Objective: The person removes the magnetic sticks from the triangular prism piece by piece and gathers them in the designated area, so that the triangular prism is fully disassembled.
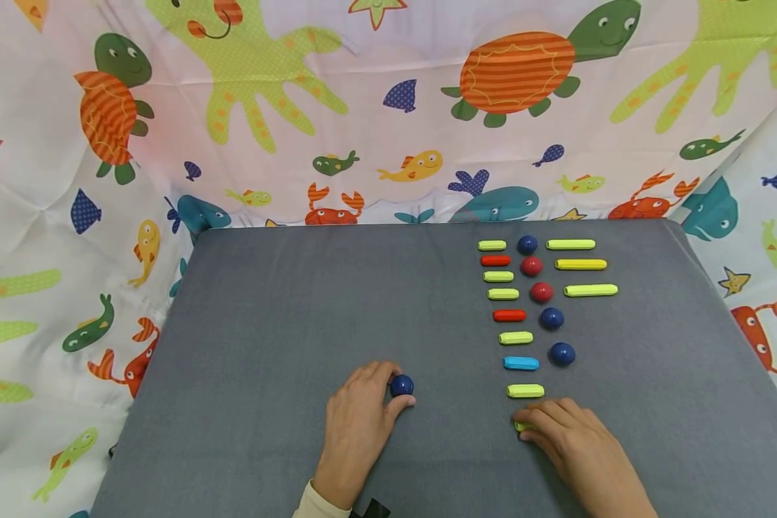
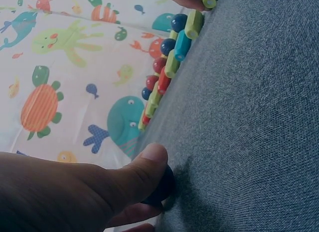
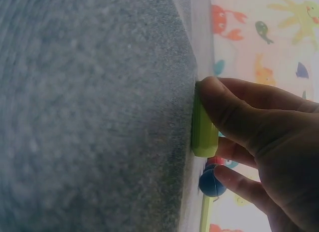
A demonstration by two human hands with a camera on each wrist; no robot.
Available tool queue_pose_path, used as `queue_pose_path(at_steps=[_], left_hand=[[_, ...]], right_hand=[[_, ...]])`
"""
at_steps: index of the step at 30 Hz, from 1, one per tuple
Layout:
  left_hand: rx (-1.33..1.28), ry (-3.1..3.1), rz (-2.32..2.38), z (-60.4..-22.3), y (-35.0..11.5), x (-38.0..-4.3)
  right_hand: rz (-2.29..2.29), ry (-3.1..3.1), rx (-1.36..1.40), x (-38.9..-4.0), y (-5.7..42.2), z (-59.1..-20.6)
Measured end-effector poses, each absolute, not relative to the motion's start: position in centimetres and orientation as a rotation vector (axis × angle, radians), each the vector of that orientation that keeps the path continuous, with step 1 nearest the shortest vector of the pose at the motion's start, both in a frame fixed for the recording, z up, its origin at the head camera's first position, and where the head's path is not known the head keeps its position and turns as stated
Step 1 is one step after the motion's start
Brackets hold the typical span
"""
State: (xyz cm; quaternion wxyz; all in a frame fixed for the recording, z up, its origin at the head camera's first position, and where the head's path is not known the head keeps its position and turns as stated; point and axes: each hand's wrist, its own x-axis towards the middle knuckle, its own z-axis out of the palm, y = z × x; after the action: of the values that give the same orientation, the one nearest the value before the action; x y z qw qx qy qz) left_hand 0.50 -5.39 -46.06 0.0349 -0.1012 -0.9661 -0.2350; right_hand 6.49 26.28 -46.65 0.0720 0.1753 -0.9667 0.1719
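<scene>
My left hand point(image 1: 360, 424) pinches a dark blue ball point(image 1: 402, 385) between thumb and fingers, down at the grey cloth. In the left wrist view the thumb hides part of that ball point(image 2: 163, 186). To the right, my right hand point(image 1: 573, 450) grips a short light-green stick at the near end of a column of short sticks. Fingers cover much of this stick from above; the right wrist view shows its ribbed side point(image 3: 204, 129) under the thumb. Just beyond it lies another light-green stick point(image 1: 525, 391), then a blue stick point(image 1: 521, 363).
Up the column lie several light-green and red sticks point(image 1: 509, 315). Beside them runs a line of blue and red balls, the nearest a blue ball point(image 1: 562, 353). Farther right are three longer yellow-green sticks point(image 1: 591, 291). A patterned curtain point(image 1: 375, 129) hangs behind the grey table point(image 1: 285, 309).
</scene>
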Motion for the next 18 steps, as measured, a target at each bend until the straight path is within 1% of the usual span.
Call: queue_pose_path(at_steps=[11,18], left_hand=[[-0.316,-2.944,-0.723,-46.2,-5.4,0.5],[-0.32,-2.954,-0.727,-46.1,-5.5,0.6]], right_hand=[[0.541,-2.959,0.548,6.0,25.2,-45.4],[0.611,-2.763,0.705,4.2,22.8,-44.9]])
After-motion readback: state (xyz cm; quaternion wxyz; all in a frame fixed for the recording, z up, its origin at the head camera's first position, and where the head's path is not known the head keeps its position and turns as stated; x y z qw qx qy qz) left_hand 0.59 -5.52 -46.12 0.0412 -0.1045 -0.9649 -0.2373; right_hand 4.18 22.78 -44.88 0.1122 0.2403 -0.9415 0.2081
